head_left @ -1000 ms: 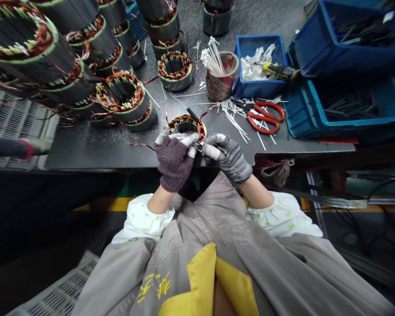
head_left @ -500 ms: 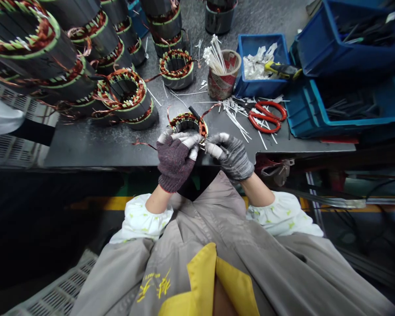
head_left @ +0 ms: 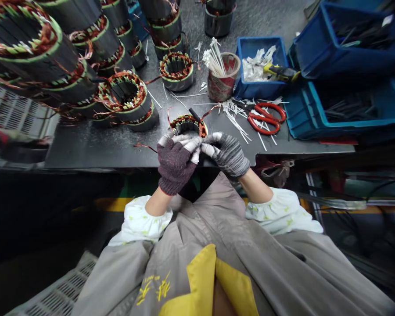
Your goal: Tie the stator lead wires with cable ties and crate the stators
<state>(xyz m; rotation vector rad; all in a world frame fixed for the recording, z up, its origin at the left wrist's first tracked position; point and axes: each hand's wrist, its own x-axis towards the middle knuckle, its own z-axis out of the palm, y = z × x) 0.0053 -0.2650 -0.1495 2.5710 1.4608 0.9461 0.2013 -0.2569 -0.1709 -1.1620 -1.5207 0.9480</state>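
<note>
A small motor stator (head_left: 203, 127) with copper windings stands at the bench's front edge, a black sleeve (head_left: 194, 115) on one of its leads. My left hand (head_left: 177, 158), in a dark purple glove with white-wrapped fingertips, is closed on its near rim and hides that side. Fingertips touching the left ones, my right hand (head_left: 228, 153) in a grey striped glove pinches at the right front of the rim. What the right fingers hold is too small and covered to make out.
Stacked stators (head_left: 128, 94) crowd the left. Behind and right stand a cup (head_left: 218, 85) of white cable ties, a blue bin (head_left: 263, 90) with yellow-black cutters (head_left: 279, 71), red-handled scissors (head_left: 266, 118), loose ties (head_left: 237, 125), and larger blue bins (head_left: 345, 125). A blurred co-worker's arm (head_left: 16, 145) reaches in at left.
My right hand has moved slightly left, its fingertips now meeting my left hand's. The left hand stays on the stator. At the left edge, a dark blurred arm replaces the pale sleeve seen before.
</note>
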